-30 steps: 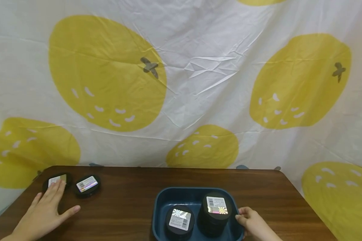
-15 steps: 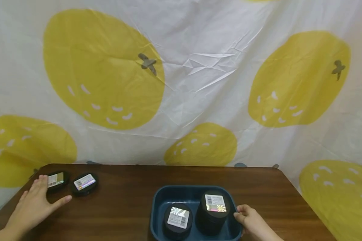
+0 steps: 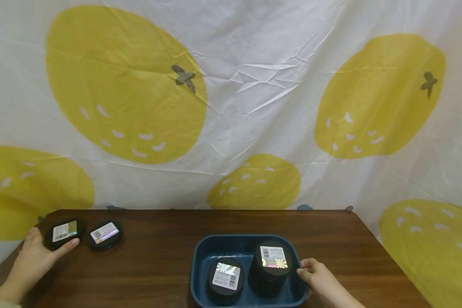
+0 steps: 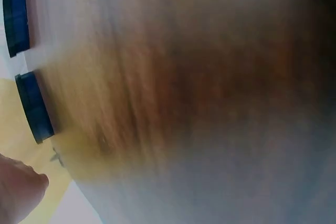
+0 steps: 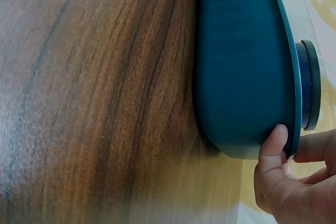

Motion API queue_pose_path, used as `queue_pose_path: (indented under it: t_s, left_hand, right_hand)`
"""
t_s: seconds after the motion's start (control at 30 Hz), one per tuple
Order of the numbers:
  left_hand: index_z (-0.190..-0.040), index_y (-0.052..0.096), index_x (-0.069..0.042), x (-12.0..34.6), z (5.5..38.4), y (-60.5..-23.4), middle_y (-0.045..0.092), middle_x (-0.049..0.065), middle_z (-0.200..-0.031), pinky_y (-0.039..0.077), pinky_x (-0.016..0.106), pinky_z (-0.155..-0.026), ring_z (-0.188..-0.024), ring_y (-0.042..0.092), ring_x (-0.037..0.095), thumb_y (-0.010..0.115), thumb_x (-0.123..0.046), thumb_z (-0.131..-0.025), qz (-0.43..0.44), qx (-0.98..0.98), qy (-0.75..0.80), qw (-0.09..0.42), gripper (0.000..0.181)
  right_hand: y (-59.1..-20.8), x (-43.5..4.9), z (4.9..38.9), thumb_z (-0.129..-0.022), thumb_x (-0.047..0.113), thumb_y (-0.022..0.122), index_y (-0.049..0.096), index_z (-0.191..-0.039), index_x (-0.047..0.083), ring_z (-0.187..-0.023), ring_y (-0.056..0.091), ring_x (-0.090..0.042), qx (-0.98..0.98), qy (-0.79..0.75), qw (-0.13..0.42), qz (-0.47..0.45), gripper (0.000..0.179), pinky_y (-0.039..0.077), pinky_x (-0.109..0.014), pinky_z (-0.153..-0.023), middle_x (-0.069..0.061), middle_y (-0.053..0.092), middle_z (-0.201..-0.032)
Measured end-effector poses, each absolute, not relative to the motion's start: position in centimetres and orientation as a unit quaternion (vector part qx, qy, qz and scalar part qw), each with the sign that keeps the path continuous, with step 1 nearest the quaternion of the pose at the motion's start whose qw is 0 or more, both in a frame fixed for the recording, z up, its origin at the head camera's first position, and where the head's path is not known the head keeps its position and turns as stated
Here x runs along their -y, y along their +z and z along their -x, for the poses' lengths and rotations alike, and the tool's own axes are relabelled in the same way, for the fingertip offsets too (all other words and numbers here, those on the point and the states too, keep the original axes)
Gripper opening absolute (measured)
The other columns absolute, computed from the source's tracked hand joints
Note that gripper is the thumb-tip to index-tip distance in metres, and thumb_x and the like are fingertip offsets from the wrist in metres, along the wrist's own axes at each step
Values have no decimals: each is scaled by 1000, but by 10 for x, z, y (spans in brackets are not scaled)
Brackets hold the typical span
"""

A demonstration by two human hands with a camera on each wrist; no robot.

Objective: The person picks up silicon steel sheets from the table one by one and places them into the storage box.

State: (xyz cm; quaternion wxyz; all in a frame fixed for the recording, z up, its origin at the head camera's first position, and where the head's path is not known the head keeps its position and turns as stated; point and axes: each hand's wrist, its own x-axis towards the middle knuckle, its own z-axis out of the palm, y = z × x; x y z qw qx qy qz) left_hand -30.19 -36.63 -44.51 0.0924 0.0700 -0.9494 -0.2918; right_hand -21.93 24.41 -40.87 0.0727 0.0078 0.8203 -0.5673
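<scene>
At the table's far left, my left hand (image 3: 32, 259) reaches round a flat black round container (image 3: 64, 233) with a white label. The fingers lie along its left side and the thumb extends in front of it. In the left wrist view, a visible fingertip (image 4: 26, 184) appears a little apart from the nearer container (image 4: 35, 107). A second labelled container (image 3: 105, 235) sits just to the right. My right hand (image 3: 318, 277) pinches the right rim of a dark blue tray (image 3: 211, 241) between thumb and fingers. Inside the tray stand a lower container (image 3: 226, 280) and a taller black stack (image 3: 270, 273).
The brown wooden table (image 3: 158, 265) stretches between the left containers and the tray. Behind its back edge hangs a white curtain (image 3: 254, 107) with yellow fruit prints.
My left hand has drawn back off the left container's top and moved to its left side, the thumb now in front. The right hand keeps its hold on the tray rim.
</scene>
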Motion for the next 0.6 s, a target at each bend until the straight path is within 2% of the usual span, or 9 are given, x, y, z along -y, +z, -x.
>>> queue_pose_path:
  t_s: [0.07, 0.23, 0.47, 0.6]
  left_hand:
    - [-130, -17, 23, 368, 304, -444, -17, 46, -133, 9, 69, -99, -123, -5, 63, 49, -61, -86, -85, 944, -309, 80, 116]
    - [-133, -17, 21, 370, 310, -446, -10, 48, -133, 22, 70, -92, -117, 12, 68, 56, -59, -83, -101, 943, -309, 76, 119]
    - [-130, -10, 28, 371, 319, -448, 3, 55, -127, 26, 69, -91, -111, 20, 69, 57, -54, -84, -85, 953, -282, 65, 115]
    - [-128, -5, 30, 370, 322, -449, 10, 55, -126, 29, 68, -90, -108, 25, 68, 55, -53, -86, -83, 957, -271, 54, 111]
  right_hand:
    - [-409, -244, 220, -92, 0, 45, 36, -105, -22, -64, 55, -15, -822, -564, 72, -9, 28, 49, -28, -50, -15, 50, -87]
    - [-409, -245, 219, -91, 0, 45, 36, -105, -23, -64, 55, -15, -821, -566, 75, -4, 28, 49, -27, -50, -14, 51, -86]
    - [-410, -247, 219, -92, -1, 44, 35, -105, -23, -63, 55, -15, -816, -573, 79, 13, 27, 47, -25, -48, -12, 52, -84]
    - [-410, -248, 219, -91, 0, 44, 35, -105, -23, -63, 55, -15, -814, -574, 82, 17, 28, 47, -25, -48, -11, 53, -84]
